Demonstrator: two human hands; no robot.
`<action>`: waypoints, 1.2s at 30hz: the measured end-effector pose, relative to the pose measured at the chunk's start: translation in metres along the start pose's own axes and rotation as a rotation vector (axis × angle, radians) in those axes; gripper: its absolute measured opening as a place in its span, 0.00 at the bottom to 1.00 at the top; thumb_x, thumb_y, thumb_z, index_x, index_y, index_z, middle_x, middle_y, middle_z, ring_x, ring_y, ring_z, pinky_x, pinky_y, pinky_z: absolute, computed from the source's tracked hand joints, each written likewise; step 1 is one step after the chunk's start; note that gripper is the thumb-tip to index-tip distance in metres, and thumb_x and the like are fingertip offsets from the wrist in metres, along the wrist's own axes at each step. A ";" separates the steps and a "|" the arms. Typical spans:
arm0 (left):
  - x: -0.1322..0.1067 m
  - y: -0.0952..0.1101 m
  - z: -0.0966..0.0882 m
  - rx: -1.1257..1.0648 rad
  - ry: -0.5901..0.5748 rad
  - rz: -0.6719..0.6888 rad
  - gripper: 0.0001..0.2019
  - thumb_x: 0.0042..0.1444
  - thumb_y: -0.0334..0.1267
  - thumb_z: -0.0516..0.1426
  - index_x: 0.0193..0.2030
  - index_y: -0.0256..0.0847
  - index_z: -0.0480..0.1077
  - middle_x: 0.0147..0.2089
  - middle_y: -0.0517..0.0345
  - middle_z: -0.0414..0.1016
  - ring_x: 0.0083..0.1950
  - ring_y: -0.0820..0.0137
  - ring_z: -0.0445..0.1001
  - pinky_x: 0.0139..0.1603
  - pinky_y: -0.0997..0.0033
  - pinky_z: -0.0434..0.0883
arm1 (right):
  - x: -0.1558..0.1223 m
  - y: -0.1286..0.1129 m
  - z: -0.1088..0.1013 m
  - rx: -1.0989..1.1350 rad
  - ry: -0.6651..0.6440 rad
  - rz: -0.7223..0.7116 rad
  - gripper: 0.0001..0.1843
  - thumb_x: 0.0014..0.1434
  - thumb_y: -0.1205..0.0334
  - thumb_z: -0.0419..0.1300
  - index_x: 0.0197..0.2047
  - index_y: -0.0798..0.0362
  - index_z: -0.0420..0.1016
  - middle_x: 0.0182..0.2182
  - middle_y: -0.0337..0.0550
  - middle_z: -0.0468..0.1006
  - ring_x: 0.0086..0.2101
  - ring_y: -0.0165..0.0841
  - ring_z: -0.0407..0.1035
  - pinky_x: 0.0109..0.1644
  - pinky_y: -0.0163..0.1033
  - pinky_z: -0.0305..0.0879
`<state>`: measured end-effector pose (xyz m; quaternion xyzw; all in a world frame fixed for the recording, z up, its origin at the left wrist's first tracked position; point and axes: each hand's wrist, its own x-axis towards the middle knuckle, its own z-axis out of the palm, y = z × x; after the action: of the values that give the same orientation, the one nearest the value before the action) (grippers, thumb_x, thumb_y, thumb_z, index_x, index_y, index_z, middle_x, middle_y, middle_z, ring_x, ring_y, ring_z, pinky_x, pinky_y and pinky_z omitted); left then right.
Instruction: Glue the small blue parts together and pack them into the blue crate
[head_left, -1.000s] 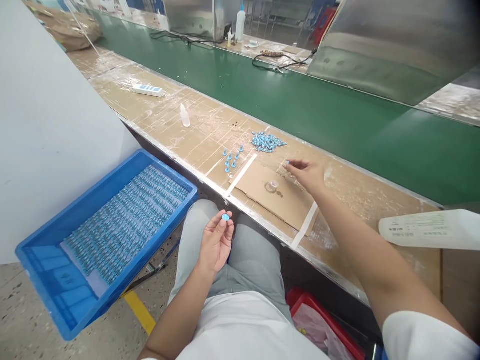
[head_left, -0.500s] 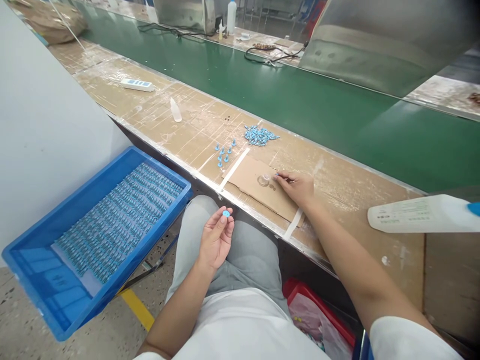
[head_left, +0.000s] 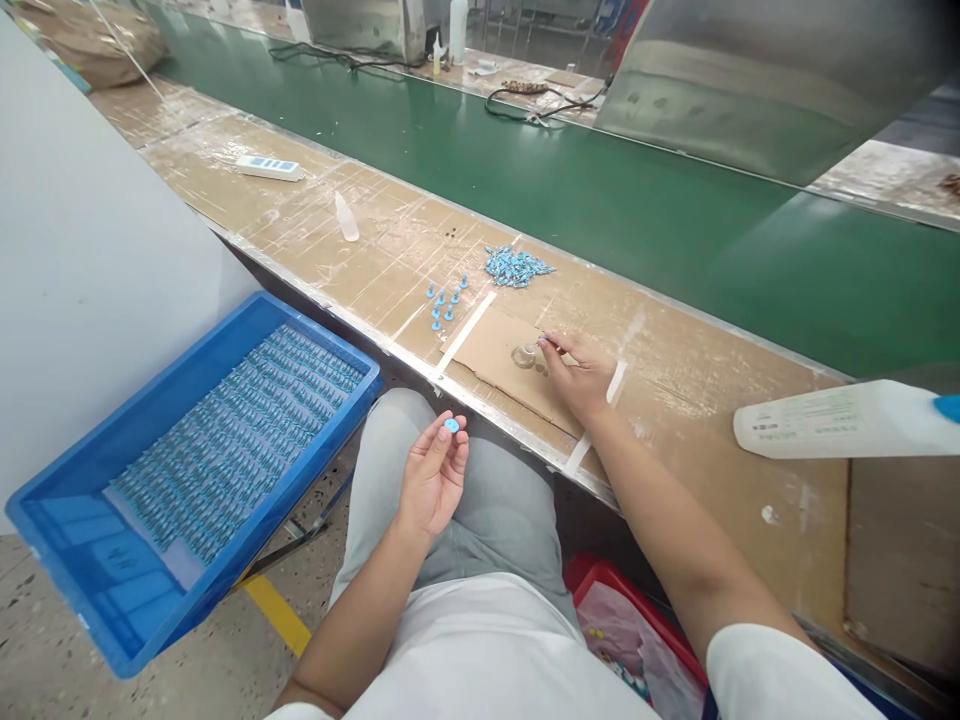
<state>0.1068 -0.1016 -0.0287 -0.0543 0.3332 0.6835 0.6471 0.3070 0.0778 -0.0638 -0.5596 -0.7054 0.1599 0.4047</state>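
Above my lap, my left hand (head_left: 433, 478) pinches a small round blue disc (head_left: 451, 425) between thumb and fingertips. My right hand (head_left: 579, 375) is over a piece of cardboard (head_left: 491, 345) on the bench, its thumb and fingers pinched together. Whatever sits in that pinch is too small to name. Just left of those fingertips is a small clear cup (head_left: 524, 354) with dark wet marks beside it. Behind the cardboard lies a pile of small blue parts (head_left: 517, 267). Several blue pieces with round bases (head_left: 448, 303) stand upright to its left.
A blue crate (head_left: 56, 560) with rows of small blue parts stands at my left. On the bench are a small squeeze bottle (head_left: 346, 218), a white power strip (head_left: 270, 168) and a large white bottle (head_left: 832, 420) on its side. Beyond runs a green conveyor belt (head_left: 675, 220).
My right hand has shifted slightly left and up, closer over the clear cup. My left hand stays in place with the blue disc. The view has moved slightly.
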 end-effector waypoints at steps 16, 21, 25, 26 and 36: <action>0.001 -0.002 0.002 0.012 0.035 -0.011 0.10 0.50 0.27 0.65 0.41 0.34 0.77 0.42 0.51 0.81 0.36 0.76 0.80 0.39 0.83 0.77 | 0.000 0.005 0.005 -0.029 -0.045 -0.028 0.16 0.61 0.47 0.57 0.45 0.45 0.80 0.41 0.45 0.81 0.42 0.42 0.75 0.52 0.49 0.71; 0.005 -0.002 0.006 0.033 -0.003 0.001 0.09 0.50 0.28 0.65 0.40 0.34 0.78 0.44 0.51 0.81 0.38 0.76 0.80 0.41 0.83 0.76 | -0.003 -0.001 0.005 0.129 0.121 0.075 0.20 0.59 0.44 0.59 0.45 0.49 0.79 0.42 0.46 0.81 0.39 0.39 0.76 0.49 0.46 0.73; 0.012 -0.003 0.015 0.067 -0.050 0.020 0.10 0.50 0.30 0.66 0.40 0.36 0.78 0.41 0.53 0.81 0.38 0.75 0.80 0.40 0.81 0.76 | -0.002 -0.004 0.006 0.259 0.116 0.126 0.19 0.57 0.46 0.62 0.44 0.51 0.79 0.40 0.46 0.82 0.40 0.40 0.77 0.48 0.46 0.74; 0.013 -0.004 0.018 0.076 -0.061 0.022 0.10 0.50 0.31 0.66 0.41 0.36 0.78 0.41 0.53 0.81 0.38 0.74 0.80 0.40 0.81 0.76 | -0.003 -0.008 0.005 0.298 0.117 0.141 0.19 0.56 0.46 0.63 0.44 0.51 0.80 0.39 0.46 0.82 0.40 0.40 0.77 0.47 0.47 0.75; -0.008 -0.007 0.044 0.099 -0.184 0.001 0.13 0.45 0.37 0.70 0.38 0.37 0.79 0.37 0.54 0.82 0.35 0.73 0.80 0.37 0.80 0.76 | -0.064 -0.130 -0.040 0.661 0.103 0.136 0.10 0.53 0.57 0.70 0.40 0.45 0.81 0.37 0.41 0.83 0.37 0.40 0.79 0.46 0.50 0.79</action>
<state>0.1299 -0.0854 0.0063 0.0411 0.3057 0.6685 0.6767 0.2538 -0.0325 0.0240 -0.4512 -0.5549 0.3781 0.5878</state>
